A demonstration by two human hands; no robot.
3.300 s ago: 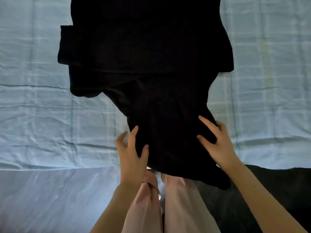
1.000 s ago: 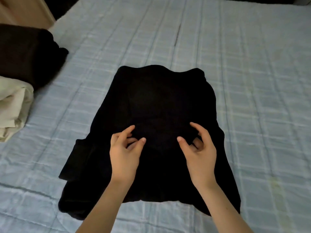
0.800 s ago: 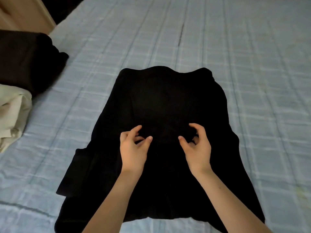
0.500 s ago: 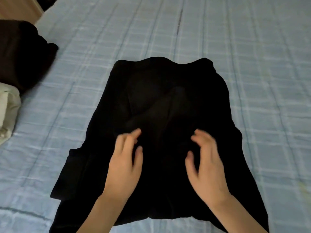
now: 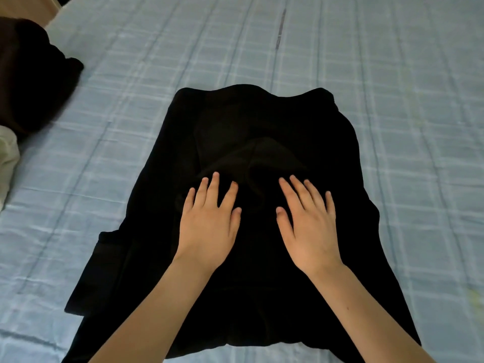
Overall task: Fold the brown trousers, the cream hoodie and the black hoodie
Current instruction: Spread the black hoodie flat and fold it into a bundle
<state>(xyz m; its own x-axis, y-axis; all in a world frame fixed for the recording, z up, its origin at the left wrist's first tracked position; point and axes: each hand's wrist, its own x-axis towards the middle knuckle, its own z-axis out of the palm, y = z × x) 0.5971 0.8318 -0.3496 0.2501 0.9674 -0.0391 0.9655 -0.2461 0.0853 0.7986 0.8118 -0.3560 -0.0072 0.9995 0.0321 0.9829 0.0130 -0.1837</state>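
Both hands have gone from curled and plucking at the cloth half a second ago to lying flat. I now see the left hand (image 5: 209, 226) and the right hand (image 5: 309, 226) palm-down, fingers straight and a little spread, holding nothing. They press side by side on the middle of the black hoodie (image 5: 288, 121), with a narrow strip of dark cloth between the thumbs. From my seat the hoodie lies spread on the bed (image 5: 392, 74), centred in the head view, its far edge away from me and its near edge running under both forearms toward the bottom of the view. The hood (image 5: 262, 155) sits as a raised, rumpled flap just beyond the fingertips, and the tips of both hands touch its near edge. A sleeve end (image 5: 104, 247) sticks out from the hoodie's left side, level with the left wrist and well clear of it. The bed wears a pale blue checked sheet, creased in long lines, bare on the right and beyond the hoodie. Far off to the left, apart from the hoodie, the brown trousers (image 5: 28, 82) lie as a dark folded bundle, and the cream hoodie (image 5: 7, 158) shows at the frame's edge just nearer than them, touching them. A pale wooden edge (image 5: 26, 6) shows in the top left corner. Nothing lies between the hands and the hoodie.
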